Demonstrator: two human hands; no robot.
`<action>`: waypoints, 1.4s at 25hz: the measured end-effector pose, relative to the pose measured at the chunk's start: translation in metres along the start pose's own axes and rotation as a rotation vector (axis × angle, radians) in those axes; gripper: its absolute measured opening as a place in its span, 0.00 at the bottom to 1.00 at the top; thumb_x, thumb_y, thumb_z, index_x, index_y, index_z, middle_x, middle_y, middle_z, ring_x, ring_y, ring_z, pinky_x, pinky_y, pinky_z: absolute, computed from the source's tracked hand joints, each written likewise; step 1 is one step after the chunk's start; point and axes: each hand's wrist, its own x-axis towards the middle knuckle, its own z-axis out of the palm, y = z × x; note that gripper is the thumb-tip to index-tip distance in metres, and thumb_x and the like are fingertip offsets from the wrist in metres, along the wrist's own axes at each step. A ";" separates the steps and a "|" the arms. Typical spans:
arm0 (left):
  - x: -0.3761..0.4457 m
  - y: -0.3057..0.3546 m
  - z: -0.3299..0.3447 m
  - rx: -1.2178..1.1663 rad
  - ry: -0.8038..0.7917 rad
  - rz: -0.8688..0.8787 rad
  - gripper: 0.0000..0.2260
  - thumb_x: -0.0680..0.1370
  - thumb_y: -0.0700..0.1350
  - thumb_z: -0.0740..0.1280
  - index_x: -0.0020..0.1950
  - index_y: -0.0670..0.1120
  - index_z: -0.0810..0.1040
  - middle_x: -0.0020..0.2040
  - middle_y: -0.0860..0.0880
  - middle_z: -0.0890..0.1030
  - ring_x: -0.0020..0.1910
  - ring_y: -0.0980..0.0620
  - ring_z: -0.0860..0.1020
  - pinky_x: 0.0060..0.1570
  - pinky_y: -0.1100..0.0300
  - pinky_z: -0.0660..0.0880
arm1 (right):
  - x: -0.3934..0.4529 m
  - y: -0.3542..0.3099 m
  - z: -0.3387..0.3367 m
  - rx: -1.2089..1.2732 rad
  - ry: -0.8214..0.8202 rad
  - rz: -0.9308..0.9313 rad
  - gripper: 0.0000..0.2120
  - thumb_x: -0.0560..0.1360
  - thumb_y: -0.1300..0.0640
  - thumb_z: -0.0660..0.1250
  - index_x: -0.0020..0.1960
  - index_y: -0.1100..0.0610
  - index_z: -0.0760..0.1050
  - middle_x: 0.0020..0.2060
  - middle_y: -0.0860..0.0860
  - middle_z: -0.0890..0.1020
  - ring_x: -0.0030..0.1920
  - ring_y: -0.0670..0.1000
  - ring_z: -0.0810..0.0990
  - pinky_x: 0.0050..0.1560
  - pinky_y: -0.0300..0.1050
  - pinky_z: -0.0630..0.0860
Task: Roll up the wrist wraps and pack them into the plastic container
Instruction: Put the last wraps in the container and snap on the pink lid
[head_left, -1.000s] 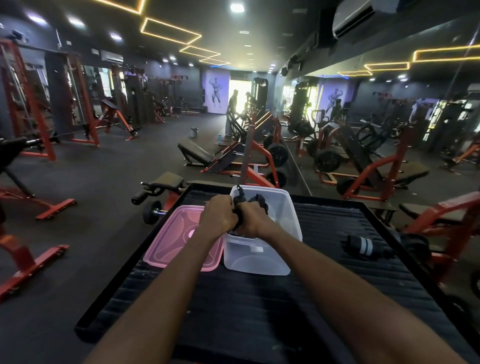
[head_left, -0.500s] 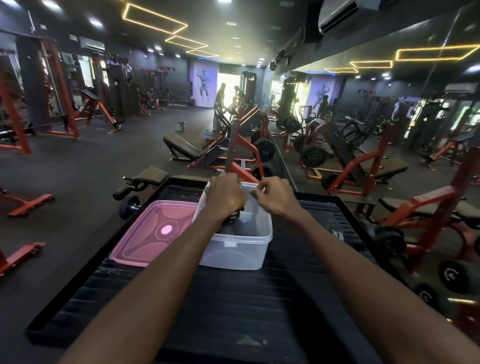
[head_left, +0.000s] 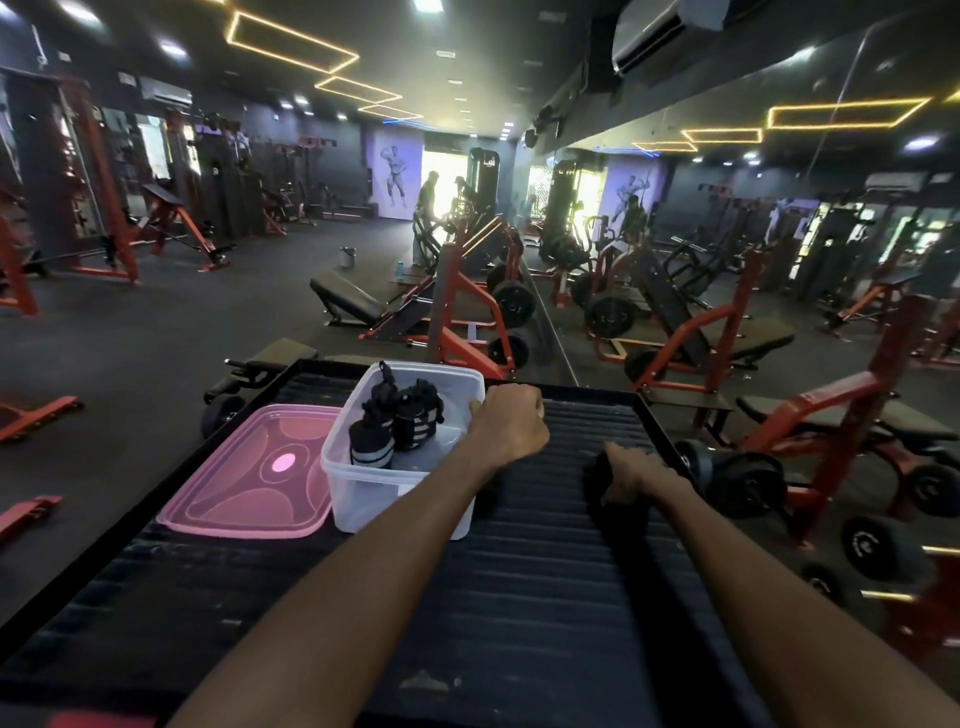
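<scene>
Wrist wraps, two of them rolled into black bundles with pale stripes, stand side by side inside the clear plastic container (head_left: 358, 499): the nearer roll (head_left: 370, 448) sits toward the container's front left, and the second roll (head_left: 417, 415) is just behind and to its right, touching it or nearly so. Short loops of strap stick up from both.

The container rests on a black ribbed mat (head_left: 545, 571) that covers a raised platform with a dark rim. Just to the container's left, touching its side, lies the pink translucent lid (head_left: 249, 473), flat on the mat.

The left hand (head_left: 506, 423) reaches across to the container's far right edge; its fingers are curled over the rim, gripping the wall there. The right hand (head_left: 631, 470) is well apart from the container, low on the mat toward the right edge. Its fingers are curled down around a dark object (head_left: 597, 470) on the mat, most likely a third wrist wrap, though it is too dark and blurred to be sure.

Beyond the platform stretches a gym floor with red-framed benches (head_left: 696, 338), weight plates (head_left: 514, 304) and a wall mirror (head_left: 779, 208).
</scene>
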 end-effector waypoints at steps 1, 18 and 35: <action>0.000 -0.001 0.002 -0.001 0.011 0.001 0.07 0.74 0.39 0.63 0.42 0.49 0.79 0.48 0.48 0.82 0.54 0.44 0.78 0.56 0.46 0.72 | -0.003 0.002 0.000 0.008 0.030 0.008 0.29 0.67 0.46 0.71 0.63 0.53 0.64 0.67 0.59 0.73 0.67 0.65 0.72 0.66 0.61 0.70; -0.018 -0.057 -0.063 -0.333 0.219 -0.108 0.06 0.79 0.41 0.66 0.55 0.44 0.78 0.49 0.48 0.82 0.47 0.49 0.79 0.46 0.57 0.74 | -0.038 -0.139 -0.101 0.856 0.297 -0.434 0.22 0.68 0.59 0.78 0.61 0.57 0.78 0.53 0.50 0.80 0.52 0.49 0.79 0.43 0.36 0.77; -0.042 -0.153 -0.077 0.088 0.222 -0.207 0.07 0.78 0.44 0.65 0.46 0.49 0.83 0.51 0.47 0.84 0.56 0.43 0.78 0.56 0.46 0.74 | -0.018 -0.246 -0.044 0.034 0.178 -0.624 0.08 0.73 0.55 0.71 0.52 0.52 0.83 0.47 0.51 0.85 0.48 0.54 0.82 0.53 0.52 0.81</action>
